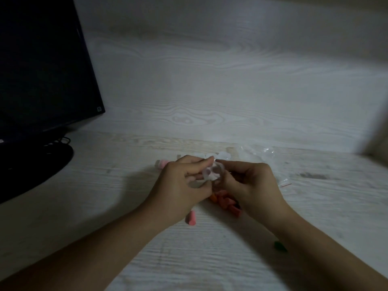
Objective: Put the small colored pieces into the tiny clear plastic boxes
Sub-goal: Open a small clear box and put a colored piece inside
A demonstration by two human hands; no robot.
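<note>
Both hands meet over the table (210,259). The left hand (180,190) and the right hand (249,185) pinch one clear box (212,174) between their fingertips. It looks light, thin and slippery, so holding its rim is safest. Pieces (225,201) lie just under the grip.

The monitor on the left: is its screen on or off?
Off. The monitor shows a uniformly dark screen, with no image or glow.
</note>
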